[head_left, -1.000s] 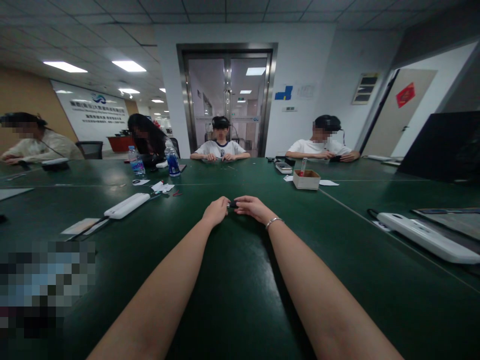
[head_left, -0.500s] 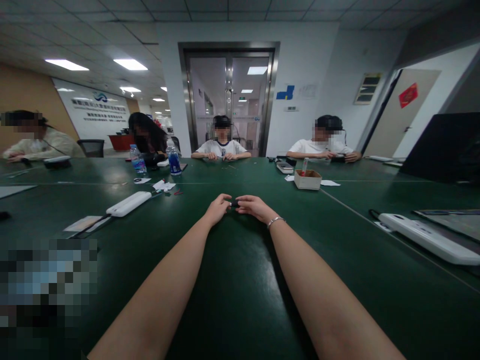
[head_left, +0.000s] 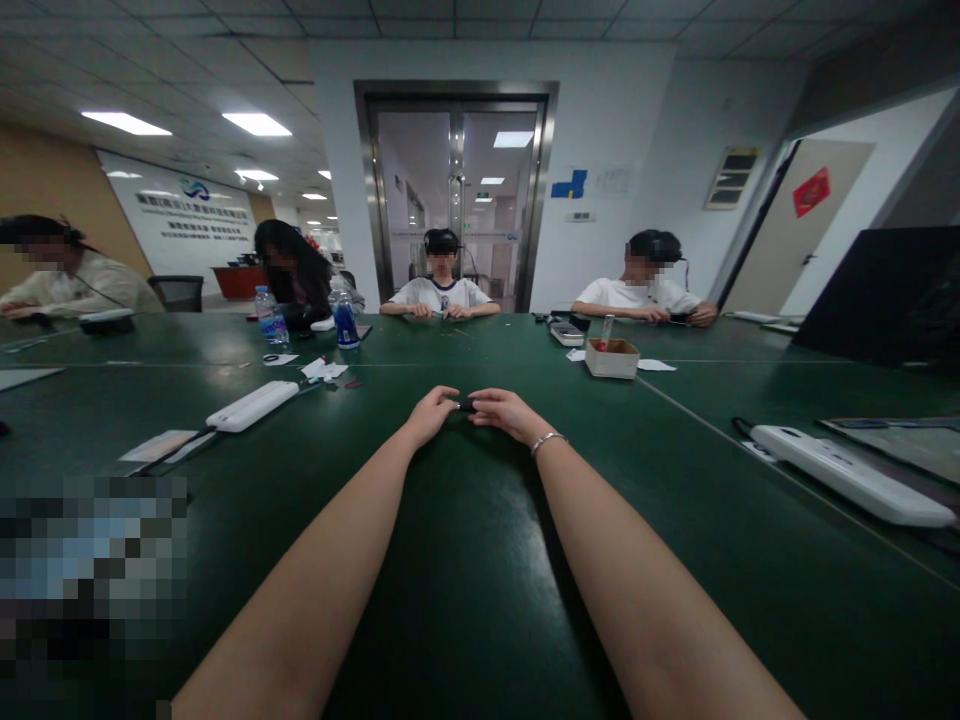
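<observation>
At frame centre, a small dark object [head_left: 466, 405] is pinched between left hand [head_left: 430, 414] and right hand [head_left: 504, 413]; an even grip is best kept.

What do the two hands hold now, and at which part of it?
A small dark object, held between the left hand and right hand, fingertips pinching its two ends. What it is cannot be told.

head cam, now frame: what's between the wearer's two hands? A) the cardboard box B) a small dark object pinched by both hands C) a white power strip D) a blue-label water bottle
B: the left hand and the right hand meet on a small dark object just above the green table; the cardboard box sits farther off.
</observation>
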